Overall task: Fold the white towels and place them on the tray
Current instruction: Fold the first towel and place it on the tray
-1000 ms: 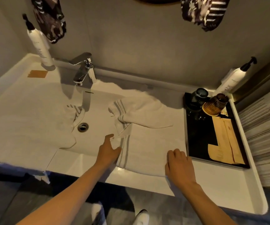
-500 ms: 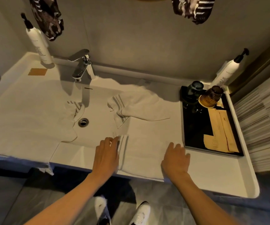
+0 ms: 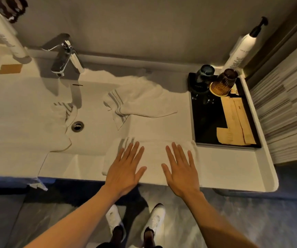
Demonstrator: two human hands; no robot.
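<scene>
A folded white towel (image 3: pixel 153 153) lies flat at the counter's front edge. My left hand (image 3: pixel 126 169) and my right hand (image 3: pixel 180 170) rest flat on it, fingers spread, holding nothing. A second white towel with grey stripes (image 3: pixel 140 102) lies crumpled behind it, beside the basin. A third striped towel (image 3: pixel 37 129) sprawls over the counter left of the drain. The black tray (image 3: pixel 206 126) sits at the right, just beyond the folded towel's right end.
On the tray stand a dark cup (image 3: pixel 204 76), an amber glass (image 3: pixel 223 83) and tan paper packets (image 3: pixel 235 122). A chrome faucet (image 3: pixel 65 56) overhangs the basin and drain (image 3: pixel 77 126). Pump bottles stand at back left (image 3: pixel 4 36) and back right (image 3: pixel 242 49).
The towel under my hands has been folded toward me into a narrower band. Both hands went from gripping its edges to lying flat and spread on top.
</scene>
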